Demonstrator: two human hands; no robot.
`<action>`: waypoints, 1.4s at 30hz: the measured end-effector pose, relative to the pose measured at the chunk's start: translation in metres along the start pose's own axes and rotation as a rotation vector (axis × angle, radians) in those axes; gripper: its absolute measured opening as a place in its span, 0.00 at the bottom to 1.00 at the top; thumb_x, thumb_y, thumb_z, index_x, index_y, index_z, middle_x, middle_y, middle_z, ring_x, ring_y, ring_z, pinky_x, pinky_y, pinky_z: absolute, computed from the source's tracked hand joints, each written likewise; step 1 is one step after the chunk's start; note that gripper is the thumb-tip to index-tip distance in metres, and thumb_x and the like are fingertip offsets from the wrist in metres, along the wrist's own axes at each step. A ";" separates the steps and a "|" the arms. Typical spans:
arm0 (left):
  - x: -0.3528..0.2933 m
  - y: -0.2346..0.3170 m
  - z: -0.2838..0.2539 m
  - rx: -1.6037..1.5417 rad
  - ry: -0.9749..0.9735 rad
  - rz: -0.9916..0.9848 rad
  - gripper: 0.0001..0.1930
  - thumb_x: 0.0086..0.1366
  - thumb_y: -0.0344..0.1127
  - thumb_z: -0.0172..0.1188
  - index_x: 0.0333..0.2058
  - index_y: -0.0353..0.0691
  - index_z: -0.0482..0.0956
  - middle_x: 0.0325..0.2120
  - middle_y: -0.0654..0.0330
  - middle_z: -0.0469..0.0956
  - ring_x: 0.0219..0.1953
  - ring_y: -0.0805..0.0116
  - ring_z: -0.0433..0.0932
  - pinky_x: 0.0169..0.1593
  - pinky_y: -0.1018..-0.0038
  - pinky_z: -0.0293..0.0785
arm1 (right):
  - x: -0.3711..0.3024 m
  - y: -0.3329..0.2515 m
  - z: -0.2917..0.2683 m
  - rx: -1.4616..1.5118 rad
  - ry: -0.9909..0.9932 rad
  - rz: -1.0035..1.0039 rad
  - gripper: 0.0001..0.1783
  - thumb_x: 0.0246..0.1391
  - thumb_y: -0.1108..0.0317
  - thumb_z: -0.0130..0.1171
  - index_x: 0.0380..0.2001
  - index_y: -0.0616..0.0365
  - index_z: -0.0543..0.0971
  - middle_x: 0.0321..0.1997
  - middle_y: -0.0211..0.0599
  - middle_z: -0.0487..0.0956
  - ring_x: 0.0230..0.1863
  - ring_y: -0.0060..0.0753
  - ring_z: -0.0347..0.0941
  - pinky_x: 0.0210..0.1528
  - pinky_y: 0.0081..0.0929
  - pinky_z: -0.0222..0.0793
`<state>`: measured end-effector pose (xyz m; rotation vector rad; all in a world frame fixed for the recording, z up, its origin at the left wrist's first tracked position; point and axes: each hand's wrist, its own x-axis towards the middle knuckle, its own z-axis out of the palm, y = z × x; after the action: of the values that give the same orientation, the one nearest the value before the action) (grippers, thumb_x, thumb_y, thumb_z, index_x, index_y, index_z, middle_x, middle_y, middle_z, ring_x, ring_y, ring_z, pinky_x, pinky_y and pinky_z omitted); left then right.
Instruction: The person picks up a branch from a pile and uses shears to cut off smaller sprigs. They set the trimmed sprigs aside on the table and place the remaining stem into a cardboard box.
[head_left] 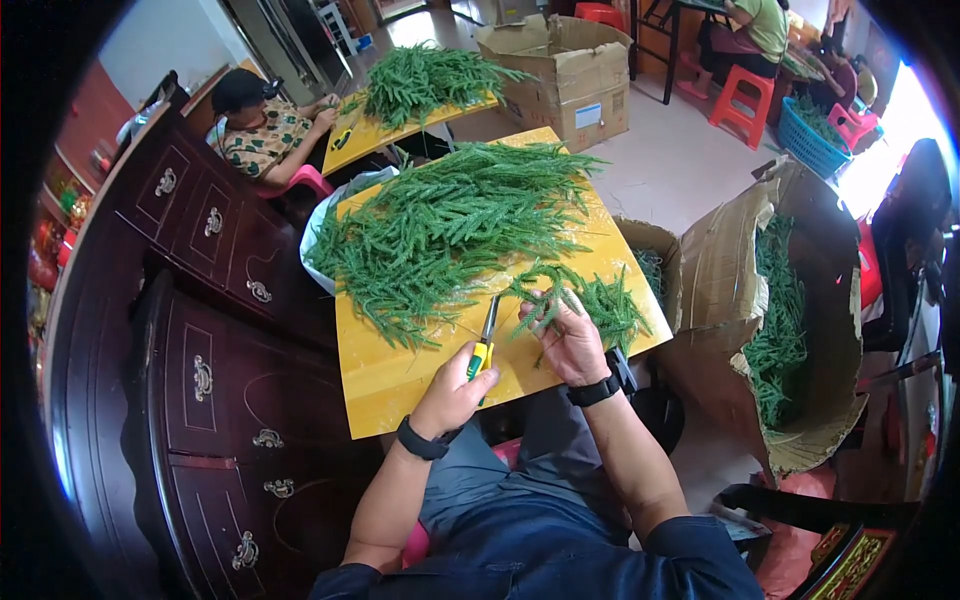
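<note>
My left hand [450, 392] is closed round the handle of a yellow-and-green-handled tool [487, 345] with a narrow metal blade pointing away from me. I cannot make out whether it has one blade or two. Between the fingertips of my right hand [573, 343] is a green sprig [540, 310] that looks like artificial foliage, palm turned up. More sprigs [612, 308] lie by that hand at the board's right edge. A large heap of feathery green sprigs [460, 215] covers the far part of the yellow board [400, 385] in front of me.
Dark wooden drawers [225, 360] stand close on my left. To my right is an open cardboard box [725, 260] holding green sprigs. Beyond, a person [265, 135] sits at another yellow table with a green heap [430, 80]. A big carton [560, 85] and red stool [742, 105] stand farther back.
</note>
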<state>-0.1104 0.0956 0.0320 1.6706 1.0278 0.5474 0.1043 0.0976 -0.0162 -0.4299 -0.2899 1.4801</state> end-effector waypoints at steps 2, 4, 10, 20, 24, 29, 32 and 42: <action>0.001 -0.002 -0.001 -0.037 0.010 0.004 0.15 0.67 0.32 0.54 0.50 0.33 0.68 0.33 0.62 0.76 0.36 0.73 0.75 0.43 0.74 0.72 | -0.004 -0.003 0.010 -0.042 0.010 0.008 0.12 0.66 0.69 0.52 0.51 0.57 0.70 0.51 0.41 0.77 0.52 0.40 0.77 0.55 0.34 0.74; 0.002 -0.003 -0.002 -0.112 0.030 0.015 0.15 0.67 0.31 0.54 0.50 0.33 0.69 0.33 0.62 0.76 0.36 0.73 0.76 0.43 0.74 0.73 | -0.006 -0.003 0.014 -0.045 -0.008 0.015 0.12 0.66 0.69 0.52 0.51 0.56 0.70 0.51 0.41 0.78 0.51 0.40 0.77 0.54 0.34 0.74; 0.004 0.003 -0.001 -0.190 0.030 -0.021 0.13 0.67 0.32 0.55 0.48 0.33 0.70 0.33 0.61 0.77 0.34 0.73 0.77 0.41 0.75 0.73 | -0.005 -0.002 0.014 -0.064 -0.092 0.028 0.12 0.66 0.71 0.51 0.51 0.56 0.70 0.50 0.38 0.78 0.51 0.38 0.77 0.54 0.35 0.74; 0.006 0.003 0.002 -0.123 -0.002 -0.058 0.11 0.66 0.32 0.55 0.44 0.34 0.71 0.30 0.62 0.76 0.33 0.73 0.77 0.38 0.76 0.73 | -0.006 -0.002 0.012 -0.138 -0.148 0.029 0.12 0.66 0.70 0.50 0.51 0.58 0.69 0.51 0.42 0.78 0.50 0.40 0.77 0.56 0.37 0.73; 0.008 0.001 -0.001 -0.090 0.067 -0.010 0.11 0.66 0.32 0.55 0.45 0.34 0.71 0.30 0.62 0.76 0.33 0.74 0.76 0.38 0.76 0.72 | -0.005 -0.005 0.009 -0.281 -0.199 0.015 0.13 0.66 0.70 0.48 0.52 0.59 0.69 0.55 0.48 0.76 0.54 0.46 0.76 0.60 0.41 0.71; 0.007 -0.005 -0.003 -0.014 0.115 0.006 0.11 0.64 0.35 0.57 0.41 0.34 0.71 0.26 0.58 0.74 0.30 0.66 0.74 0.38 0.69 0.71 | -0.002 -0.001 0.007 -0.270 -0.167 -0.042 0.12 0.65 0.70 0.48 0.51 0.59 0.70 0.55 0.49 0.77 0.52 0.43 0.77 0.60 0.41 0.71; 0.004 -0.011 -0.004 0.030 0.082 -0.040 0.12 0.64 0.36 0.57 0.41 0.35 0.71 0.26 0.55 0.73 0.30 0.64 0.73 0.38 0.68 0.71 | -0.003 -0.002 0.011 -0.207 -0.144 -0.059 0.13 0.65 0.69 0.48 0.50 0.60 0.70 0.54 0.49 0.77 0.52 0.42 0.77 0.60 0.41 0.70; -0.004 -0.011 0.000 -0.004 0.073 0.001 0.12 0.64 0.36 0.57 0.41 0.34 0.72 0.26 0.54 0.74 0.30 0.63 0.74 0.38 0.67 0.71 | -0.001 -0.004 0.008 -0.080 -0.091 -0.079 0.18 0.65 0.64 0.47 0.52 0.64 0.72 0.53 0.48 0.78 0.52 0.44 0.76 0.60 0.43 0.69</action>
<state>-0.1166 0.0935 0.0227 1.6581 1.0778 0.6153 0.1038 0.0976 -0.0071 -0.4114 -0.4355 1.4163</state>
